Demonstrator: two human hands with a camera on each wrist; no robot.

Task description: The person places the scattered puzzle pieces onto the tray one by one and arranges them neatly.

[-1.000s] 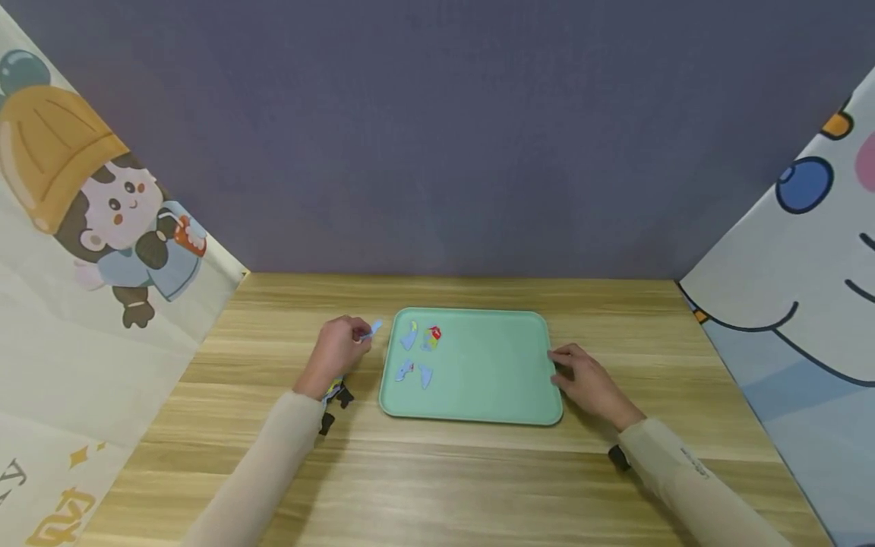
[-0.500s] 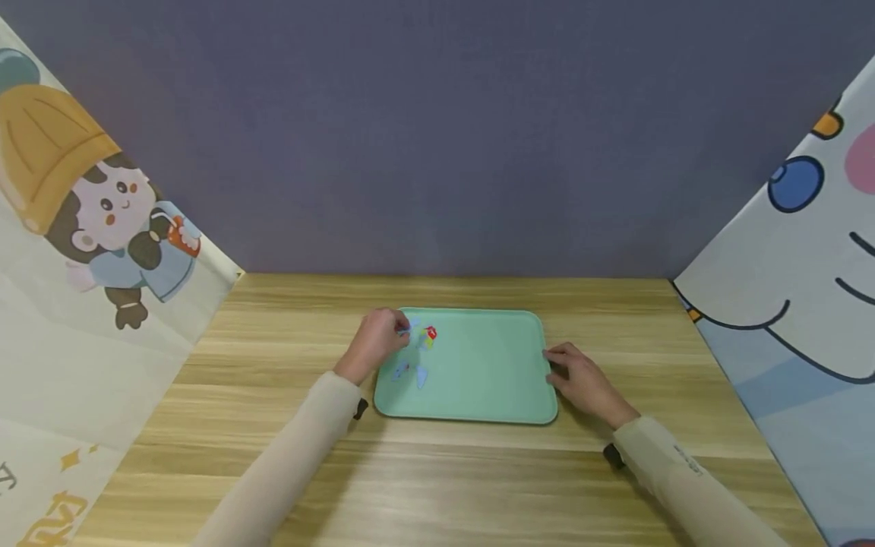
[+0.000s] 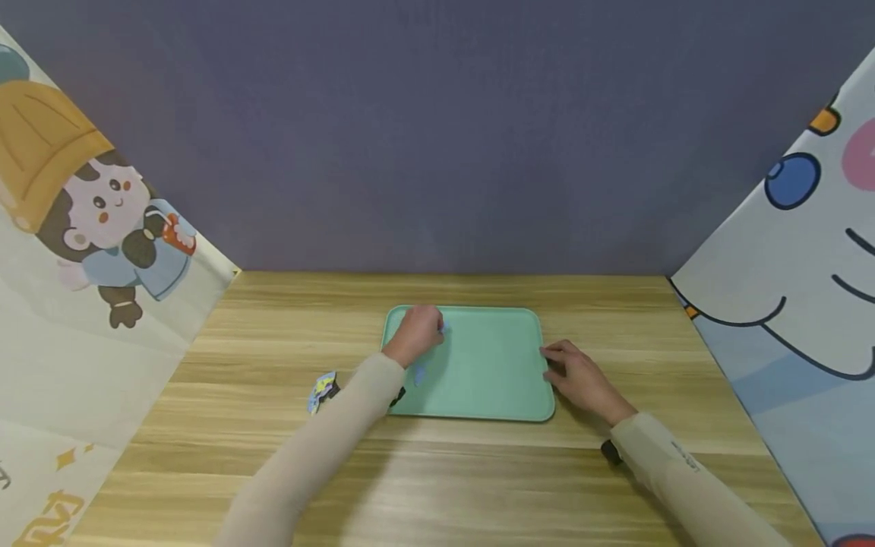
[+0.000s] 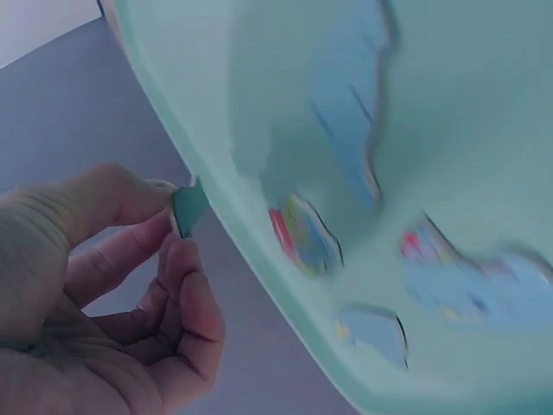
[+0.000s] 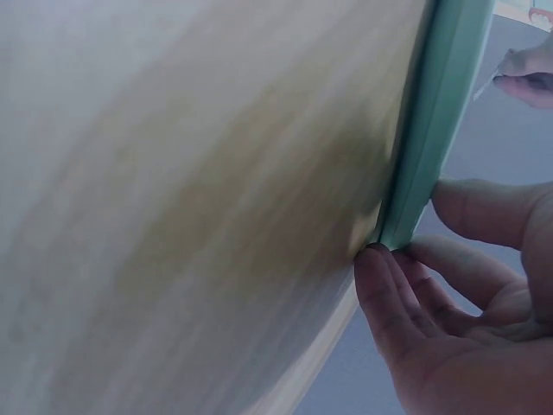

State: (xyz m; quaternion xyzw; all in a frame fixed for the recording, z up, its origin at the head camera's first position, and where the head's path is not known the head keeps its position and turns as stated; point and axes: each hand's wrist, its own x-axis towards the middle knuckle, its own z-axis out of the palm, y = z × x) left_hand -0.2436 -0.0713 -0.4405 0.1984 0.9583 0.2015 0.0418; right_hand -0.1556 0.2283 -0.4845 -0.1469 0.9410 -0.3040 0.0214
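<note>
My left hand (image 3: 417,334) reaches over the left part of the pale green tray (image 3: 492,380). Thumb and fingertips pinch a small puzzle piece (image 4: 190,207), its back facing the left wrist camera. Light blue puzzle pieces lie on the tray: a long one (image 4: 350,95), one with red and yellow print (image 4: 304,235), a wide one (image 4: 475,285) and a small one (image 4: 373,335). In the head view the left hand and sleeve hide most of them. At the tray's right edge my right hand (image 3: 581,384) touches the rim with spread thumb and fingers.
Several more puzzle pieces (image 3: 321,389), with yellow and blue print, lie on the wooden table (image 3: 478,479) left of the tray, beside the left forearm. A dark grey panel (image 3: 451,152) stands behind the table. Printed cartoon sheets flank both sides.
My left hand has moved right from beside the tray to over its left part, carrying the puzzle piece. The pieces left on the table show again. The right hand stays at the rim.
</note>
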